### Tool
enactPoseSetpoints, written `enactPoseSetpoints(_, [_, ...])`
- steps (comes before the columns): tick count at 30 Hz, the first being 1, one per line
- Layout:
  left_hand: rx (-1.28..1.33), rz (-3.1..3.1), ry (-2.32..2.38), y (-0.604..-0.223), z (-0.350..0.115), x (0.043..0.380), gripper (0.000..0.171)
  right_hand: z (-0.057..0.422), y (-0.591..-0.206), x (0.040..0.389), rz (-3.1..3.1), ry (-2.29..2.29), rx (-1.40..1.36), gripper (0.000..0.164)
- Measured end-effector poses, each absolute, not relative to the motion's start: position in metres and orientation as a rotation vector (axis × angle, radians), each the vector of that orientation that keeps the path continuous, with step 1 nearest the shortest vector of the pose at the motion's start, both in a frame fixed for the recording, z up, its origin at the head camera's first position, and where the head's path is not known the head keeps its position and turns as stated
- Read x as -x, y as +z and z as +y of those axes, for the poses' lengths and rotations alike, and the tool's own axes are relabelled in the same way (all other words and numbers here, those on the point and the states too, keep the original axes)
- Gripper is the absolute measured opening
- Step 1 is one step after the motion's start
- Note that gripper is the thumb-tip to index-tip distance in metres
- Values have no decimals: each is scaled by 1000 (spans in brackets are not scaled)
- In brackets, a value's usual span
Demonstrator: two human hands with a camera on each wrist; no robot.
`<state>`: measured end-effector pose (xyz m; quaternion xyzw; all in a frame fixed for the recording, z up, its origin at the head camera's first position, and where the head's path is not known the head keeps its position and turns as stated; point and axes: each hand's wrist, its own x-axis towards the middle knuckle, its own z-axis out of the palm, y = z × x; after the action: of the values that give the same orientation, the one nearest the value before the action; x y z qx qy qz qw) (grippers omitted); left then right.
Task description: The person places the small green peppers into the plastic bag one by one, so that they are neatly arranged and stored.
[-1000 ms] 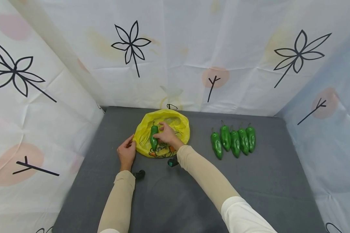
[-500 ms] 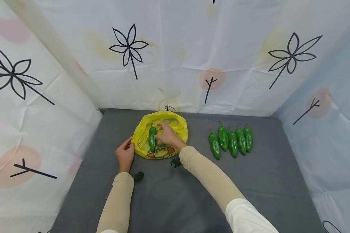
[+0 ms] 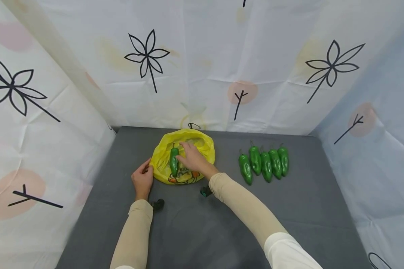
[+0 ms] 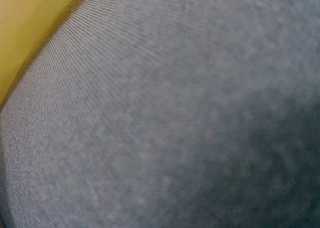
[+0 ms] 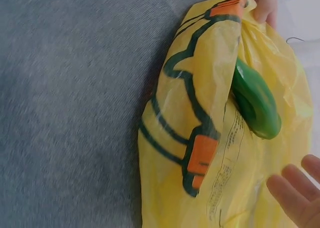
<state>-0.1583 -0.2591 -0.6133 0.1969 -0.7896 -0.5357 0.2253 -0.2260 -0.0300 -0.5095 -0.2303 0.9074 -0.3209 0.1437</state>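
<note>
- Yellow bag, mouth open: its rim could sag if the hold at its left edge slackened.
- Green pepper, lying inside the bag, stem at the far end: might roll if nudged.
- Left hand, low beside the bag, fingertips pinching its rim.
- Right hand, poised over the mouth, fingers apart, gripping nothing.

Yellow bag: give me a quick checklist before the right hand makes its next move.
1. Left hand holding the yellow bag by its rim: ok.
2. Bag mouth open: ok.
3. Fingers of the right hand apart from the green pepper in the bag: ok, gap visible in the right wrist view.
4. Right hand clear of the bag: not ok, it is over the mouth.
5. Pepper resting on the bag's bottom: cannot tell.
6. Five other peppers lying uncovered: ok.
</note>
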Motion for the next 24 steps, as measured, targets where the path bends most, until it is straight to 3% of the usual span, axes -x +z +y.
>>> enactPoseSetpoints(13, [-571, -2186, -1451, -614, -256, 158, 30, -17, -506, 213, 2951, -469, 828, 74])
enactPoseSetpoints(24, [-521, -2148, -1429, -612, -257, 159, 33, -2, -519, 213, 3075, -232, 741, 81])
